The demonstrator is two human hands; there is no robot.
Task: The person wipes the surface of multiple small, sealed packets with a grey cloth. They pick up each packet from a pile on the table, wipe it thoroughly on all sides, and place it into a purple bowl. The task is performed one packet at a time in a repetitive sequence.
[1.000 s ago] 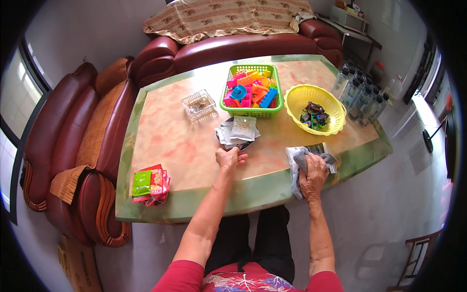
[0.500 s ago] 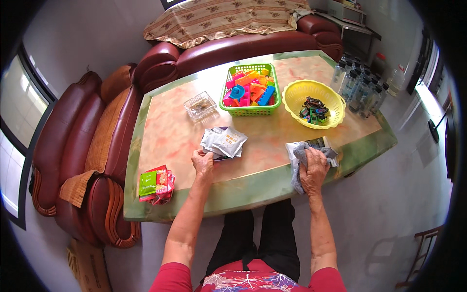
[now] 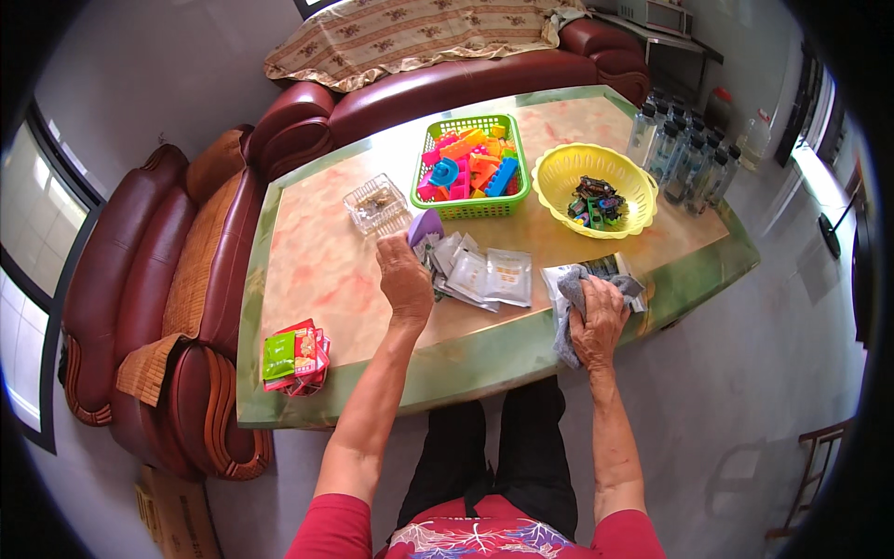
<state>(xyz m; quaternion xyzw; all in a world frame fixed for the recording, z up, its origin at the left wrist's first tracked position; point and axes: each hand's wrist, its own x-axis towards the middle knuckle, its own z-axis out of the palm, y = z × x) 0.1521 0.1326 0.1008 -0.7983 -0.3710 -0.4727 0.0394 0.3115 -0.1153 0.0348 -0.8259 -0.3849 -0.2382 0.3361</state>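
My left hand [image 3: 405, 278] is closed on the edge of a purple bowl [image 3: 426, 225], which is tipped up on its side. White and silver sachets [image 3: 489, 274] lie spilled on the table just right of it. My right hand [image 3: 600, 321] is closed around a grey cloth [image 3: 569, 328], resting on a white and dark packet [image 3: 616, 267] near the table's front edge. Red and green packets [image 3: 296, 357] are stacked at the left front corner.
A green basket of toy blocks [image 3: 519, 142], a yellow bowl with small toys [image 3: 639, 177] and a clear plastic box [image 3: 377, 207] stand farther back on the table [image 3: 326, 252]. Several bottles [image 3: 691, 168] crowd the right edge. Red sofas [image 3: 466, 79] stand behind and left.
My left hand has lifted and tipped the purple bowl, and the sachets have slid out to the right across the table. My right hand stays on the cloth.
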